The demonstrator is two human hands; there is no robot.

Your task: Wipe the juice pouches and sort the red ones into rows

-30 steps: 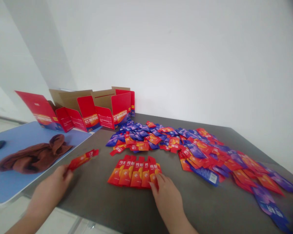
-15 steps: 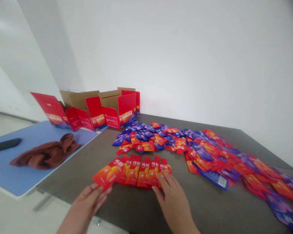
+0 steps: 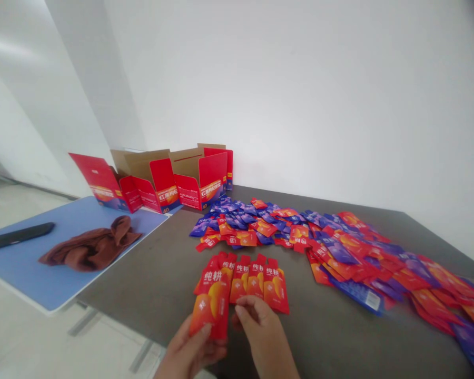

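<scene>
Red-orange sachet (image 3: 212, 302) is in the L hand (image 3: 195, 339), tilted up at the near edge of the dark grey surface (image 3: 142, 287); thumb on its lower front, fingers behind, so pinched at the bottom end. Can't tell if it's one sachet or a few stacked. Directly behind it, a row of red-orange sachets (image 3: 256, 279) lies flat, side by side w/ some overlap, print facing up; L end partly hidden by the held one. R hand (image 3: 239, 313) is at the row's near edge, thumb & index curled close together; can't tell if they grip anything.

Beyond, a loose pile of red & purple sachets (image 3: 339, 247) runs from far centre to the R side. Far L: open red cartons (image 3: 215, 171) w/ brown insides. Adjoining blue surface (image 3: 27, 268) has a crumpled brown cloth (image 3: 95, 250) & a long black object (image 3: 19, 235).
</scene>
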